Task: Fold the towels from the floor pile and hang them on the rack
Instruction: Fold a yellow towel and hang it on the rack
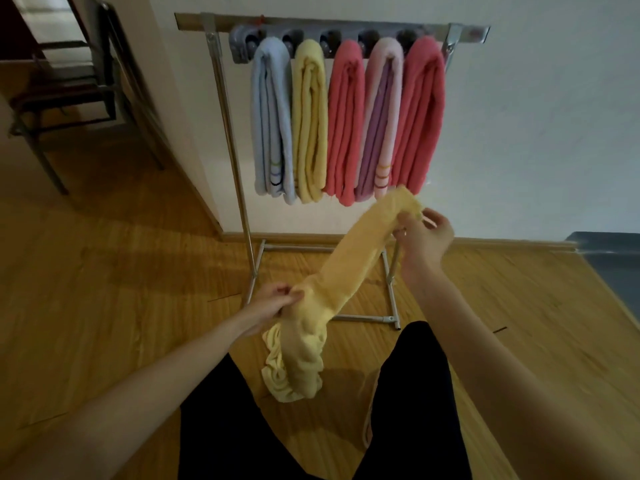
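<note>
A yellow towel (341,271) is pinched at its upper end by the right hand (424,233) and gripped lower down by the left hand (273,304).

five hung towels (346,119) fill the rack (332,24).

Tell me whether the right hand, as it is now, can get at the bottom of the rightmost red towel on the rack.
Probably yes. The right hand hangs just below the red towel, nothing between them, but its grip is taken up pinching the yellow towel, so it would have to let go first.
</note>
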Demonstrator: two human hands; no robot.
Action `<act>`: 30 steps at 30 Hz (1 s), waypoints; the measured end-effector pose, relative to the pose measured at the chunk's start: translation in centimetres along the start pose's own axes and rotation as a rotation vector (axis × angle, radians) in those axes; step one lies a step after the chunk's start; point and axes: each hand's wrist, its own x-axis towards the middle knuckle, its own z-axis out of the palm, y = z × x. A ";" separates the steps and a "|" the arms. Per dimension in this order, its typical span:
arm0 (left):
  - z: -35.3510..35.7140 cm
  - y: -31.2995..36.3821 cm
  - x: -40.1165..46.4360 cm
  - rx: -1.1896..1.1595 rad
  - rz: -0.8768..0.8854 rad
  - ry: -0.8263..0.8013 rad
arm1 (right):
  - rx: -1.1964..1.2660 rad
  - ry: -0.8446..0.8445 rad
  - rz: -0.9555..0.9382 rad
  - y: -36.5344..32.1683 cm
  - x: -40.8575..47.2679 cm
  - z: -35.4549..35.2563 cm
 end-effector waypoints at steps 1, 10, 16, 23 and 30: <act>-0.4 0.9 0.0 0.021 0.033 0.009 | -0.014 0.024 0.047 1.1 0.3 -0.5; -4.3 12.0 -3.5 0.428 0.493 -0.156 | -0.590 -0.332 0.336 9.3 0.5 -2.8; -5.4 16.9 -6.4 0.611 0.594 -0.306 | -1.013 -0.686 0.019 7.9 -0.4 -0.8; -5.2 18.0 -7.2 0.610 0.608 -0.329 | -0.065 -1.263 0.241 3.4 -1.5 0.9; -5.8 17.5 -7.1 0.606 0.593 -0.280 | -0.411 -1.409 0.039 1.1 -1.0 1.5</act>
